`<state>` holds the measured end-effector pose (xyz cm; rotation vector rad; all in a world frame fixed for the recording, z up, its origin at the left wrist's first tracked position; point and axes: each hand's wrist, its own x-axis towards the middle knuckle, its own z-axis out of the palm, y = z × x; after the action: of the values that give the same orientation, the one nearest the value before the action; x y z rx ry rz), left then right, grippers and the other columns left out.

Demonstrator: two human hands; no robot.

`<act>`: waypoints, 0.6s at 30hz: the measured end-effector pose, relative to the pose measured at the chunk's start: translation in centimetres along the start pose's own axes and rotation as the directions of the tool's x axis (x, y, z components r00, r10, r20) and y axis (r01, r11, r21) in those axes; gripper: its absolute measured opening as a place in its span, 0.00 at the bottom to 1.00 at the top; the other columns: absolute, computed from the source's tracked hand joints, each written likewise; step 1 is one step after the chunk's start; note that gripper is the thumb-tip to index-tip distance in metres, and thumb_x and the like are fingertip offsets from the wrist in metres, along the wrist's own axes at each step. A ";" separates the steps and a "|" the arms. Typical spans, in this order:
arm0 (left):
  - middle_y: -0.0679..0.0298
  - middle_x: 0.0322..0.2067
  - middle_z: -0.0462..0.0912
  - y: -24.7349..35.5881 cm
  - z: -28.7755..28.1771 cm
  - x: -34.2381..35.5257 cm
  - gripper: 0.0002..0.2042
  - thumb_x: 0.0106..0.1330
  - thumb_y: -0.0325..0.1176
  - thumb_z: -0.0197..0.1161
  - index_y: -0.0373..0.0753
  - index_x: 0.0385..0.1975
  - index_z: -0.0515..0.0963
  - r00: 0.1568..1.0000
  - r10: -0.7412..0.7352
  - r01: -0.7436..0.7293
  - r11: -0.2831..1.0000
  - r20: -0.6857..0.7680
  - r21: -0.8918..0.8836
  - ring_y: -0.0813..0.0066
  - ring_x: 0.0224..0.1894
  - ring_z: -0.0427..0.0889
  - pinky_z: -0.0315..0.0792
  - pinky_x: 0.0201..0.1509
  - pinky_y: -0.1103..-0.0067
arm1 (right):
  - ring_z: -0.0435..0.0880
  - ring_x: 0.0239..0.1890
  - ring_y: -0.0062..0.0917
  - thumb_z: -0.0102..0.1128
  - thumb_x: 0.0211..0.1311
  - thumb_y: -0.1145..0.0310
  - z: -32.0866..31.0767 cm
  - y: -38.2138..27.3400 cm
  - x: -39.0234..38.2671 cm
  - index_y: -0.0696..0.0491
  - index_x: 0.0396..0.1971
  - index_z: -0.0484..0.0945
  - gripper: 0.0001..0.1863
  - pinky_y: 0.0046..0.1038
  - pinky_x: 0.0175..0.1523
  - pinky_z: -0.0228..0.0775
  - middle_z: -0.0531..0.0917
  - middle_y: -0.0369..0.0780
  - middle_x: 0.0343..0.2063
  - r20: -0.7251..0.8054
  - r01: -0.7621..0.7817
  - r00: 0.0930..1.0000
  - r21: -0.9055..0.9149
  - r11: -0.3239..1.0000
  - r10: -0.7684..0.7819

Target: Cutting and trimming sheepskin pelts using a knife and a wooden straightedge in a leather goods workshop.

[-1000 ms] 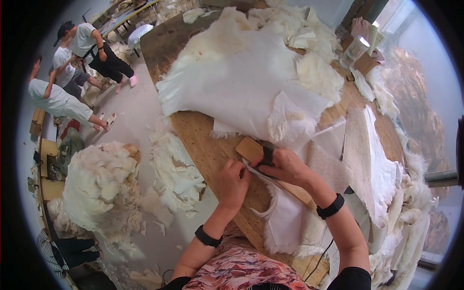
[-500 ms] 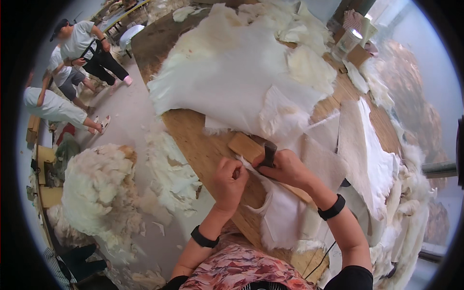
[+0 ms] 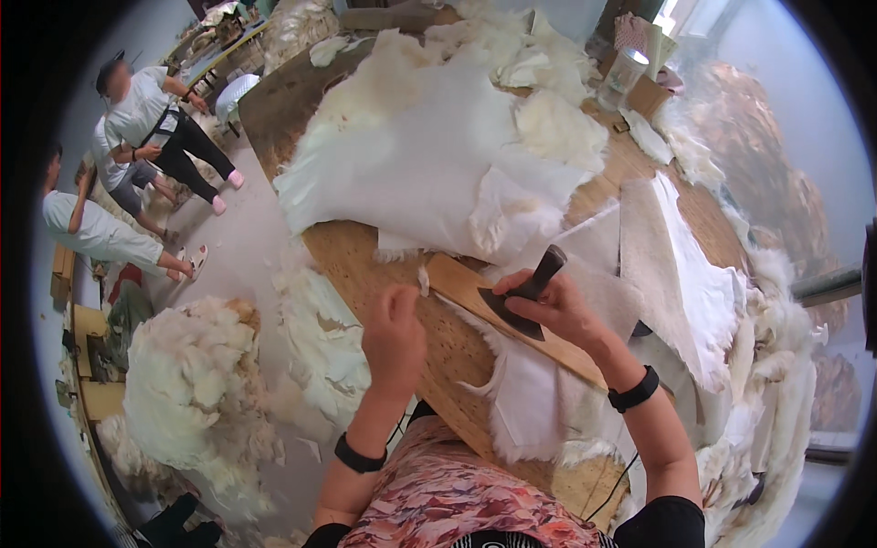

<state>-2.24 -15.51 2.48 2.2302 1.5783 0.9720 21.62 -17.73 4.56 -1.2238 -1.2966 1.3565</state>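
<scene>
My right hand [image 3: 546, 297] grips a dark knife [image 3: 516, 318] with a broad curved blade and upright handle, over a long wooden board [image 3: 466, 283]. Under the board lie white fur-edged hide pieces [image 3: 521, 402] on the wooden table [image 3: 347, 265]. My left hand [image 3: 395, 333] is to the left of the board, blurred, fingers curled closed; a small white wisp [image 3: 422, 279] shows by its fingertips, and I cannot tell if it is held. A large pale hide [image 3: 411, 155] lies beyond both hands.
Three people [image 3: 146, 137] stand at left on the floor [image 3: 219, 256], by a fleece heap [image 3: 187, 393] and scraps [image 3: 311, 338]. A clear jar [image 3: 621, 78] stands at the far right table corner. Stacked hides [image 3: 758, 365] line the right; a cord [image 3: 612, 489] runs near my right arm.
My left hand has moved left, away from the board's edge. My right hand has lifted and turned the knife, exposing its blade. The person in dark trousers has turned and shifted slightly.
</scene>
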 end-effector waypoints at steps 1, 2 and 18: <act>0.55 0.40 0.76 0.4 0.0 -1.0 0.15 0.53 0.20 0.59 0.36 0.43 0.75 0.996 0.086 -0.086 0.996 0.010 0.023 0.55 0.42 0.77 0.72 0.43 0.64 | 0.83 0.35 0.22 0.62 0.57 0.70 0.1 -0.3 -0.1 0.56 0.40 0.82 0.11 0.25 0.44 0.74 0.85 0.41 0.32 -0.007 -0.018 1.000 -0.062 0.998 0.018; 0.55 0.41 0.76 0.8 0.4 -2.1 0.16 0.53 0.21 0.60 0.35 0.43 0.75 0.984 0.175 -0.174 0.985 0.031 -0.017 0.55 0.41 0.78 0.73 0.43 0.65 | 0.83 0.36 0.21 0.63 0.58 0.70 0.1 -0.6 -0.2 0.56 0.40 0.82 0.11 0.25 0.44 0.74 0.85 0.41 0.32 -0.015 -0.034 0.999 -0.127 0.991 0.032; 0.54 0.24 0.80 5.0 4.6 -7.9 0.08 0.55 0.29 0.63 0.34 0.34 0.79 0.909 -0.012 0.154 0.939 0.416 -0.309 0.58 0.27 0.82 0.74 0.30 0.70 | 0.84 0.32 0.36 0.63 0.56 0.71 0.9 2.6 -1.8 0.51 0.39 0.82 0.10 0.30 0.39 0.75 0.84 0.44 0.30 0.040 0.169 0.984 -0.478 0.862 -0.171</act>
<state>2.90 -23.78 -1.24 1.9480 1.2068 0.6349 21.11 -19.80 2.13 -1.3938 -1.7645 0.9275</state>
